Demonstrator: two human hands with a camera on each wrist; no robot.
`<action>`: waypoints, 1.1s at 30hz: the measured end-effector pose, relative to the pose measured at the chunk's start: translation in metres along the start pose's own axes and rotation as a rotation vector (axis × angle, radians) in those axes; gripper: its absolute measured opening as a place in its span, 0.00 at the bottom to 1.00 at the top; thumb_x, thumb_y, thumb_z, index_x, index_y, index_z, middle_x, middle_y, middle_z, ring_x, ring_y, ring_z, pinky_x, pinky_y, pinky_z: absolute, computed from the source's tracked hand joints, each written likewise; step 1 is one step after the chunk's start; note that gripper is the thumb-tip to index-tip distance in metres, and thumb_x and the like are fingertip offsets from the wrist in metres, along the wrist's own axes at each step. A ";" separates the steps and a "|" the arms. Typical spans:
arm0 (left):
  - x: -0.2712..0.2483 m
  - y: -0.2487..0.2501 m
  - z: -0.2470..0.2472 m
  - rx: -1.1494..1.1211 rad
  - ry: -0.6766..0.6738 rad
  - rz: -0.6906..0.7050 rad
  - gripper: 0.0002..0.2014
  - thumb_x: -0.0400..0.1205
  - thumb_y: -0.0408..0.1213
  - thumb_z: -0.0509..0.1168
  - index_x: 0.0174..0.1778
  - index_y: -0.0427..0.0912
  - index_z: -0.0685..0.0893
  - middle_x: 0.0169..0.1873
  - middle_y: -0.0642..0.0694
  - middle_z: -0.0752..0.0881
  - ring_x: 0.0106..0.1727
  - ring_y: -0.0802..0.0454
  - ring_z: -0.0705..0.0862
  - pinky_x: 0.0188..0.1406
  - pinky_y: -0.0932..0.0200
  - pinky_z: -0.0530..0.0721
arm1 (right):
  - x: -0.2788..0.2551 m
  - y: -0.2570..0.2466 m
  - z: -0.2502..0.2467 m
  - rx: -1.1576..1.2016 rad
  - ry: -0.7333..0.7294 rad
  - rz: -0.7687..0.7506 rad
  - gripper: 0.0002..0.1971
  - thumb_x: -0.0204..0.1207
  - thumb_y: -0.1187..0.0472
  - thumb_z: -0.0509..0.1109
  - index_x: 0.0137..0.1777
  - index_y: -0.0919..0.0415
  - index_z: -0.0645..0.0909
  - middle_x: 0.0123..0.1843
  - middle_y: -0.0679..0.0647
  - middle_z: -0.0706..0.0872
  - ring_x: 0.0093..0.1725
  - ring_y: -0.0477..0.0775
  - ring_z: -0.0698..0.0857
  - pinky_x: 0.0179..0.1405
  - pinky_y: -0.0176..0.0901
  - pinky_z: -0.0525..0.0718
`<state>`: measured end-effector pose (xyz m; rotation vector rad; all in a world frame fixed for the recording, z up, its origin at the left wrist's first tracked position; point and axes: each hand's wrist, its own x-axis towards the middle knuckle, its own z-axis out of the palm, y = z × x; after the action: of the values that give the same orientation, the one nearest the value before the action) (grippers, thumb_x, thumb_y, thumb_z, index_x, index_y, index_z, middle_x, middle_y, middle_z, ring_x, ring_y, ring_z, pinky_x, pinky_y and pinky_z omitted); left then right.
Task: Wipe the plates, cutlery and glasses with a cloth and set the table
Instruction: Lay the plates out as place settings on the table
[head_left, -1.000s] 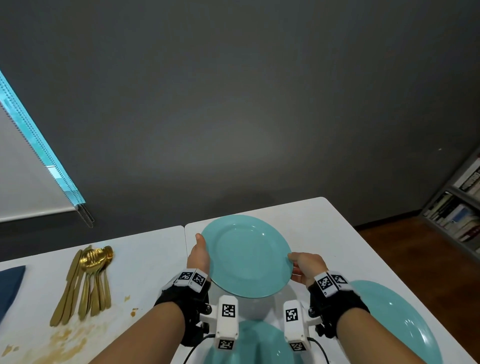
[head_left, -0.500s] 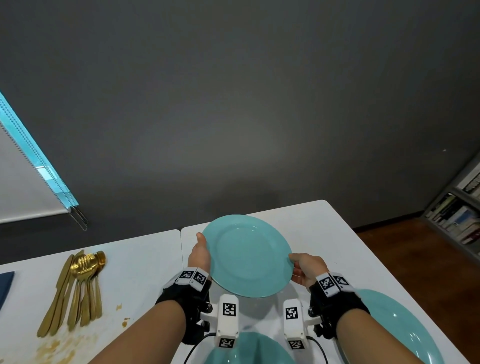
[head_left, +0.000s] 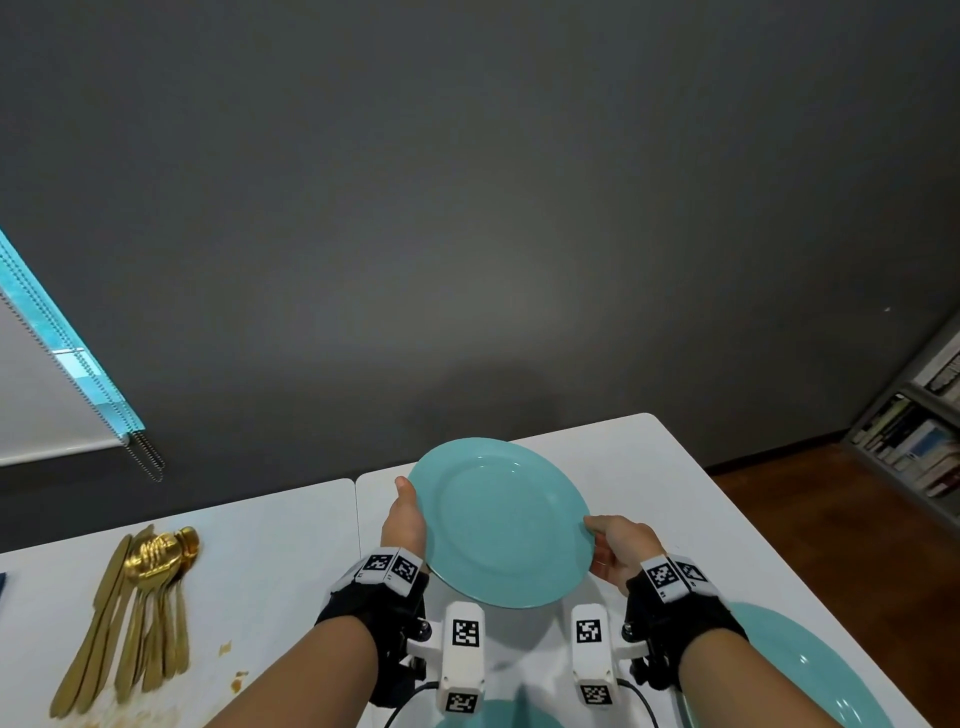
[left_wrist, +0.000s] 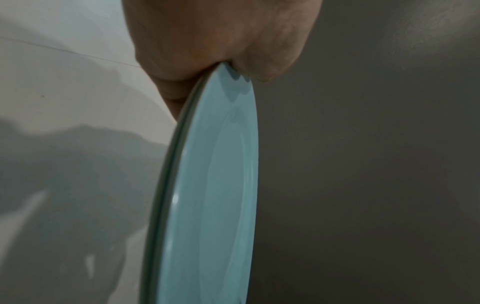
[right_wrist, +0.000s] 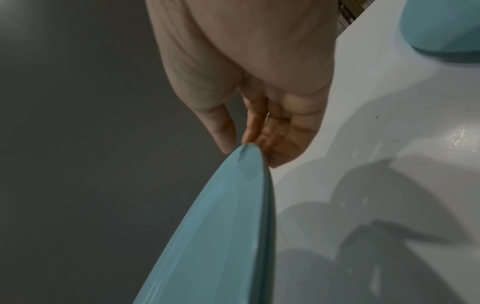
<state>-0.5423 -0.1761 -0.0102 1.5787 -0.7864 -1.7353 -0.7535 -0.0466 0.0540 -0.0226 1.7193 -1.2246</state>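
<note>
A turquoise plate (head_left: 501, 522) hangs above the white table (head_left: 670, 499), held by both hands. My left hand (head_left: 405, 519) grips its left rim, thumb on top, as the left wrist view shows at the plate (left_wrist: 213, 185) edge under the left hand (left_wrist: 221, 41). My right hand (head_left: 615, 545) pinches the right rim; in the right wrist view the right hand (right_wrist: 246, 82) has its thumb over and fingers under the plate (right_wrist: 221, 236). Gold cutlery (head_left: 135, 608) lies bunched at the left.
Another turquoise plate (head_left: 795, 675) lies at the near right, and a third plate (head_left: 498, 717) shows at the bottom edge. Brown stains (head_left: 234, 675) mark the left table. A bookshelf (head_left: 914, 431) stands right of the table; a dark grey wall is behind.
The plate stays held by both hands in almost the same place. The view has shifted a little right, so the cutlery sits further left.
</note>
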 end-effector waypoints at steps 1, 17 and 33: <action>0.000 0.001 0.001 -0.002 -0.001 0.000 0.53 0.54 0.79 0.47 0.66 0.47 0.82 0.63 0.42 0.84 0.63 0.38 0.83 0.69 0.40 0.77 | 0.001 0.000 0.000 0.001 0.002 0.001 0.01 0.76 0.72 0.66 0.44 0.71 0.78 0.37 0.63 0.83 0.30 0.58 0.81 0.29 0.43 0.81; -0.019 0.012 0.012 -0.090 -0.042 -0.058 0.37 0.78 0.69 0.47 0.71 0.46 0.77 0.66 0.41 0.82 0.63 0.38 0.82 0.67 0.38 0.79 | 0.017 -0.001 -0.004 0.004 -0.004 0.032 0.02 0.76 0.71 0.67 0.46 0.71 0.77 0.39 0.65 0.84 0.32 0.60 0.81 0.32 0.47 0.82; -0.017 0.010 0.013 -0.095 0.045 -0.080 0.33 0.82 0.63 0.49 0.68 0.39 0.78 0.64 0.39 0.82 0.64 0.38 0.82 0.70 0.41 0.77 | 0.027 0.008 0.001 0.012 -0.007 0.068 0.02 0.75 0.70 0.68 0.44 0.69 0.77 0.43 0.66 0.85 0.36 0.61 0.84 0.31 0.46 0.82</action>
<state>-0.5531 -0.1685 0.0086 1.5980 -0.6176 -1.7604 -0.7626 -0.0576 0.0302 0.0390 1.6928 -1.1836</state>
